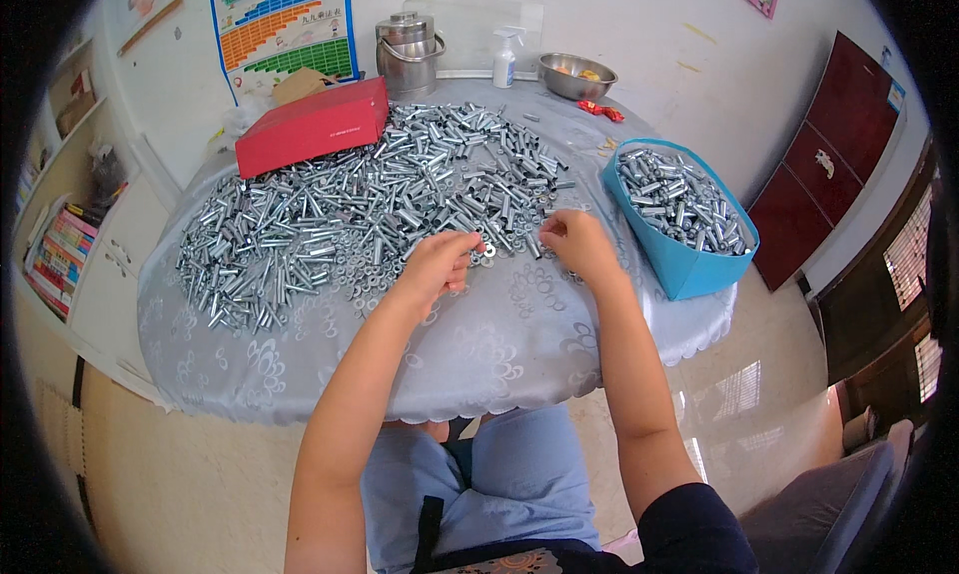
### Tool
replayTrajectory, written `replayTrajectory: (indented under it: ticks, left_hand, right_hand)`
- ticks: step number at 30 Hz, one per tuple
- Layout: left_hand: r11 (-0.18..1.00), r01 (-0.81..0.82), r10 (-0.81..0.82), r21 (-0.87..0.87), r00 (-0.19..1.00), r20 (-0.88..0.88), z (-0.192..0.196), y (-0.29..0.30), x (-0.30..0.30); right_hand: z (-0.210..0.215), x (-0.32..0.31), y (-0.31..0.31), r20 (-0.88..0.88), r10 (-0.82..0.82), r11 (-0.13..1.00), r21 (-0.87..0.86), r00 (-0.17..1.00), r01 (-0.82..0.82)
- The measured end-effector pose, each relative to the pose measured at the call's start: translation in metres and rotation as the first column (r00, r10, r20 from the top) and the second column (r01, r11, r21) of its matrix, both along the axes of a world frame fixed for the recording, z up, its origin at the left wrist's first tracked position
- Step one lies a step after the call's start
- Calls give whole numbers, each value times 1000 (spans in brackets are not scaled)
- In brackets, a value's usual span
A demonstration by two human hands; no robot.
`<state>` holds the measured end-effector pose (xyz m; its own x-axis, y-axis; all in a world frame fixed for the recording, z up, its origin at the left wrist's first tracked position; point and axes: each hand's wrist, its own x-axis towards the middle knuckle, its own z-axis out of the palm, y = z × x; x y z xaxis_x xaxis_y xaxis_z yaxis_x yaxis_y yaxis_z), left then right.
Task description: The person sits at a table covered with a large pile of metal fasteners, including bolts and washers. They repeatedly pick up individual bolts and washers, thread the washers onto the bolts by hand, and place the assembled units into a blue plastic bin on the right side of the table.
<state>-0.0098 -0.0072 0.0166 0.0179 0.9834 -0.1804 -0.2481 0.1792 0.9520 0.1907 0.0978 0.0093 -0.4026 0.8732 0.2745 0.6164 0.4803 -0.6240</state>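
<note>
A broad heap of shiny metal sleeves and bolts (330,199) spreads across the table, with flat round washers (372,277) scattered along its near edge. My left hand (437,266) is at the front of the heap, its thumb and forefinger pinched. A bright washer (488,251) shows right by those fingertips; whether they grip it is unclear. Just to the right, my right hand (582,244) is closed too, fingertips pressed together beside a short metal sleeve (532,245). What sits between its fingers, if anything, is hidden.
A blue fabric bin (689,269) full of metal sleeves stands at the right. On the heap's far left rests a red box (315,126). Behind are a steel pot (408,59), a spray bottle (504,62) and a steel bowl (578,76). A patterned grey cloth (470,349) covers the table.
</note>
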Motion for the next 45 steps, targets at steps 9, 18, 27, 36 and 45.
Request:
replayTrajectory:
  ticks: [9,18,27,36,45]
  left_hand:
    - [999,-13,16,-32,997,81,-3,1,6]
    - [1000,26,-25,-9,998,66,-1,-1,4]
    - [999,45,-44,-9,994,103,-1,-1,4]
    - [1000,20,-22,19,994,104,-4,-1,5]
    - [1000,18,-18,15,1000,15,0,-2,6]
  right_hand:
    - [11,-34,-25,-643,299,684,-371,705,-629]
    - [14,-35,-28,-652,321,695,-330,686,-639]
    - [15,-35,-29,-668,322,680,-330,671,-655]
    - [10,-36,-29,-616,344,714,-319,708,-624]
    - [26,-21,-23,-323,252,963,-13,912,-270]
